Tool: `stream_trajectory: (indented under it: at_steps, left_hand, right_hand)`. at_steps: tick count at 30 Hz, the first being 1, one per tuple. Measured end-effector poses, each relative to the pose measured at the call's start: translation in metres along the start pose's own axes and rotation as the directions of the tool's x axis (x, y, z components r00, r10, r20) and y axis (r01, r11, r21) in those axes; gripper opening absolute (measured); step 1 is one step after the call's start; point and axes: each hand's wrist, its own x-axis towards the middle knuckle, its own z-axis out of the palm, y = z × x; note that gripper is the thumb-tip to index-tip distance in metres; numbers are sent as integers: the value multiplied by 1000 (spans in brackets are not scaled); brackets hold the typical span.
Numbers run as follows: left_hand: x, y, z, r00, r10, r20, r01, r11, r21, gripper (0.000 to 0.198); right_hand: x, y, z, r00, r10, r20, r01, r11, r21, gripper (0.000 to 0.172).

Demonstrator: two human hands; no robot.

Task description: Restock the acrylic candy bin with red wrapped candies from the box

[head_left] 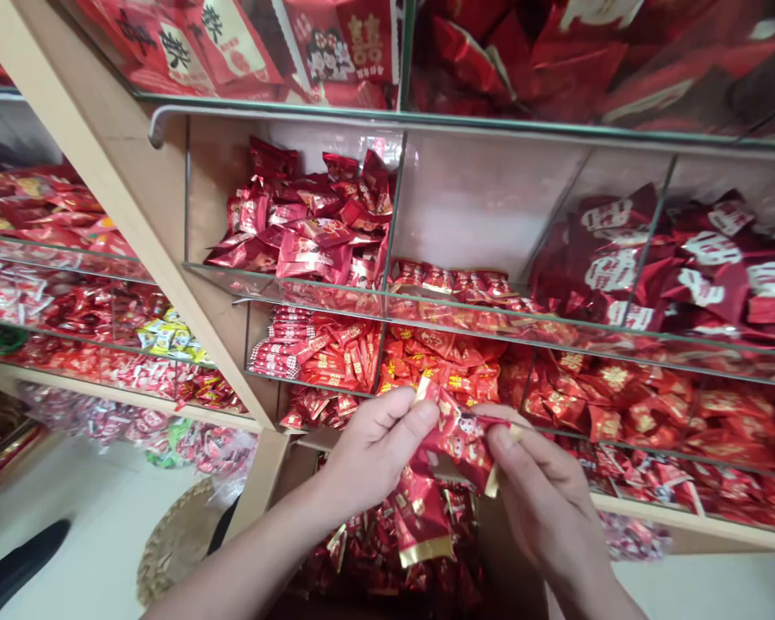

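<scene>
left hand (375,448): pinching left end of red sweet packet (460,435) | right hand (542,486): pinching its right end | packet: in mid-air above loose packet pile (387,560) | advice: grip the crimped ends, keep foil taut | behind: shelf (478,207), glass-fronted bins of red sweets

the red candy packet (458,435) looks like glossy foil plastic with gold edges, crinkly. bin dividers (391,224) are clear smooth glass or acrylic, can't tell which. shelf frame (113,164) is pale matt wood. woven basket (174,542) looks rough.
</scene>
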Motion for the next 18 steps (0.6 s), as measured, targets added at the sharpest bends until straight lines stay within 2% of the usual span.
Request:
stream_trajectory:
  at_steps: [2,4,7,9,12,15,17,18]
  left_hand:
    - [-3,-1,1,1000,-1,-19,1,1000,-3,32]
    - [-5,0,1,999,13,-35,-13,1000,8,31]
    - [-6,0,-2,996,91,18,-92,984,154,30]
    - [-8,-1,-7,989,125,76,-139,964,229,31]
    - [-10,-8,-15,993,102,65,-112,979,168,32]
    - [-13,-15,-24,1000,14,2,-14,1000,5,31]
    - [-15,-19,-29,994,-29,-108,21,997,-71,30]
    - [-16,-20,-31,982,-51,-182,33,995,-99,30]
  right_hand:
    - [-5,1,4,999,49,-6,-47,988,145,16]
    - [-8,2,6,994,105,39,-111,974,199,17]
    - [-9,7,6,993,98,59,-102,992,75,17]
    - [-10,11,6,999,40,5,-39,999,-33,19]
    - [-13,8,9,1000,-19,-18,15,981,-195,23]
    - [-4,-16,9,987,-23,159,71,949,-307,28]
    - [18,-43,2,971,-80,225,167,900,-402,31]
    - [36,-58,-4,967,-130,220,224,843,-489,31]
